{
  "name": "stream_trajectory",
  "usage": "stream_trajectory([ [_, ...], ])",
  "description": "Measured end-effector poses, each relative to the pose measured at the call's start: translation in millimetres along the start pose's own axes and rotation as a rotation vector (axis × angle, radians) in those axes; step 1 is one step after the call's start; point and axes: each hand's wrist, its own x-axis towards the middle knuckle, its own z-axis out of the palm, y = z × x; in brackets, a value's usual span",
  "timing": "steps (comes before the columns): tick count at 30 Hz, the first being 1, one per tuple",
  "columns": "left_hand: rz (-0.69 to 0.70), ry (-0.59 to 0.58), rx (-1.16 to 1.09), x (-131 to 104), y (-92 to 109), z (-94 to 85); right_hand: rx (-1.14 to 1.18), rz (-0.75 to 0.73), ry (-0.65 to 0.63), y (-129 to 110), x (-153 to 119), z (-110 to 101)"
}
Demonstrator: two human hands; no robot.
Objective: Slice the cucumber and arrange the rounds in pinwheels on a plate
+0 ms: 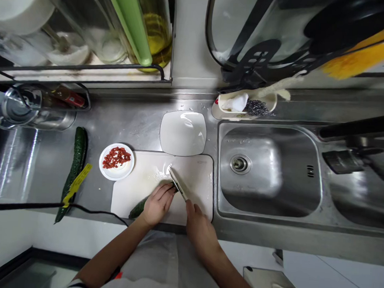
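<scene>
Keep the cucumber pinned to the cutting board, tucking the fingers of the left hand back from the knife; guide short, even strokes with the right hand. Lying under the bent left fingers, held by their press, with one end poking out leftward. In the closed right fingers, just the knife's handle.

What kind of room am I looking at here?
Most likely a kitchen: a metal sink is set into the worktop, a black slotted turner shows behind it, and the right hand holds a knife at a white cutting board.
</scene>
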Motion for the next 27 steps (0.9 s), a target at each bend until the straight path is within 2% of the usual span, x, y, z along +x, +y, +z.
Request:
stream_trajectory([
  [5, 0.015, 0.011, 0.003, -1.0, -0.7, 0.0, -0.023, 0.019, -0.057, 0.3, -27.6, -3.6],
  [9, 0.018, 0.022, 0.018, -1.3, -0.7, 0.7, -0.019, 0.047, -0.091, 0.6, -38.0, -5.7],
  [14, 0.034, 0.029, 0.031, -1.1, -1.0, 1.3, 0.008, 0.044, -0.13, 3.1, -39.7, -4.6],
  [27, 0.017, 0.029, 0.014, -1.0, -0.7, 1.4, -0.01, 0.051, -0.128, -1.0, -37.2, -13.0],
])
